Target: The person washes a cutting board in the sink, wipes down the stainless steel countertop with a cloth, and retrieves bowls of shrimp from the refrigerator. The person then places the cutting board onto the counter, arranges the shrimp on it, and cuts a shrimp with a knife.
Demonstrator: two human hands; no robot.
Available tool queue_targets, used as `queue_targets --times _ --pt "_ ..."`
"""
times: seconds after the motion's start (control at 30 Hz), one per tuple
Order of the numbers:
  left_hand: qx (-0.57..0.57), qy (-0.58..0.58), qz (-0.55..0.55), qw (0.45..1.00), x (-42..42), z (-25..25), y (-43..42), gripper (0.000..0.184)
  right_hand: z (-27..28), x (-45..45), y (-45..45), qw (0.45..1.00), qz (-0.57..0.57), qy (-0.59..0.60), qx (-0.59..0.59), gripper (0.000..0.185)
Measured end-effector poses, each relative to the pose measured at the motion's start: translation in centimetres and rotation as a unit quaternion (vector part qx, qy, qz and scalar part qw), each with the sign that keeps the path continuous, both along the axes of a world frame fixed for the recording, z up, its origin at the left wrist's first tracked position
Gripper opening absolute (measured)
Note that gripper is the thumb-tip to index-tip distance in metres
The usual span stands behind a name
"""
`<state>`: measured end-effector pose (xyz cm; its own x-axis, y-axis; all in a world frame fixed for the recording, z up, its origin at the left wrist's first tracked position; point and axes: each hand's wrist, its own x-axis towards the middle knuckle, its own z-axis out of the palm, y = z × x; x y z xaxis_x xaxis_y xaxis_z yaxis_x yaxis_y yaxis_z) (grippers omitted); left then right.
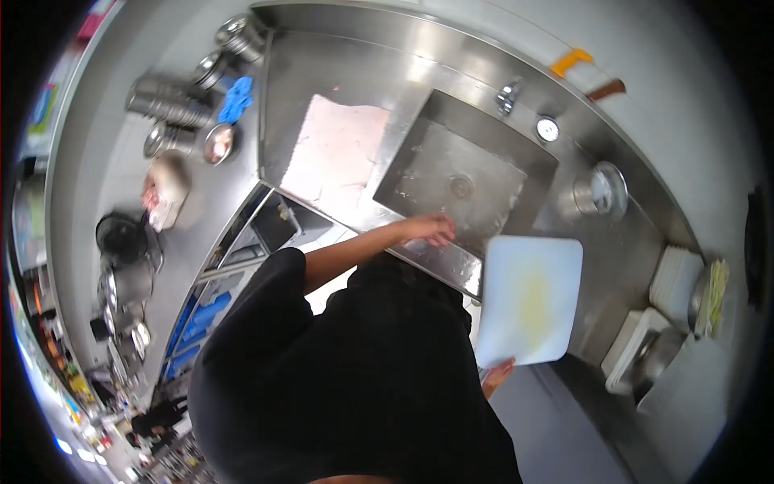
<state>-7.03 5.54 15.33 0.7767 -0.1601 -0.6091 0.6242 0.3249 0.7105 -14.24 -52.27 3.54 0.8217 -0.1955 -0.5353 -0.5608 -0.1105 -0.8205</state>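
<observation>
My right hand (499,373) grips the lower edge of a white cutting board (508,315), with part of the hand hidden behind it. The board is tilted up at the right of my body, and a yellowish stain marks its face. My left hand (433,230) is held over the front rim of the steel sink (463,149); its fingers are loosely apart and nothing shows in them. Water drops lie on the sink's bottom and on its front rim.
A pale pink sheet (334,149) lies on the counter left of the sink. Behind the sink is a faucet (506,98). Metal containers (601,194) stand to the right, near white trays (637,347). Steel pots and a blue cloth (236,100) occupy the left counter.
</observation>
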Motion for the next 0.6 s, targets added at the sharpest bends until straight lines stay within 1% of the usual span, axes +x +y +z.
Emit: queue_targets --times 0.03,0.1,0.17,0.23,0.27,0.33,0.37,0.4,0.43,0.47,0.53,0.57,0.6 --pt "0.019 -0.011 0.034 0.999 -1.3 0.4 2.3 0.055 0.8 0.7 0.4 1.000 0.003 0.019 0.000 0.074" --pt "0.096 0.002 0.119 0.988 -3.8 0.7 6.3 0.051 1.7 1.9 0.7 0.998 0.011 0.063 -0.002 0.071" --pt "0.139 0.036 0.185 0.972 -6.3 0.8 10.0 0.048 3.3 3.0 0.9 0.994 0.015 0.110 -0.009 0.069" --pt "0.134 0.066 0.280 0.948 -9.0 1.0 13.0 0.040 4.8 3.8 0.5 0.981 0.020 0.190 -0.026 0.067" --pt "0.183 0.078 0.311 0.929 -10.3 0.7 14.3 0.038 6.0 4.2 0.4 0.969 0.022 0.241 -0.045 0.066" --pt "0.294 0.093 0.354 0.883 -12.8 -0.9 16.9 0.037 8.5 5.9 0.6 0.928 0.068 0.334 -0.149 0.065" --pt "0.457 0.085 0.322 0.825 -14.4 -3.8 18.6 0.041 10.4 6.7 1.0 0.902 0.120 0.346 -0.228 0.064" --pt "0.531 0.082 0.323 0.779 -15.1 -3.7 19.2 0.043 12.5 7.6 2.1 0.858 0.219 0.306 -0.349 0.059" --pt "0.602 0.078 0.321 0.727 -15.4 -3.6 20.0 0.044 14.6 8.6 3.3 0.783 0.299 0.266 -0.476 0.055" --pt "0.620 0.069 0.316 0.715 -15.7 -4.4 21.0 0.042 16.3 9.8 5.5 0.689 0.375 0.214 -0.582 0.051" --pt "0.654 0.060 0.313 0.686 -16.7 -6.3 22.9 0.038 19.2 11.4 12.2 0.755 0.338 0.094 -0.554 0.043" --pt "0.621 0.041 0.321 0.714 -17.1 -6.7 23.7 0.036 19.9 12.1 15.0 0.780 0.324 0.029 -0.534 0.040" --pt "0.588 0.021 0.330 0.738 -17.4 -6.9 24.5 0.034 17.3 13.6 15.6 0.735 0.431 -0.085 -0.517 0.038"
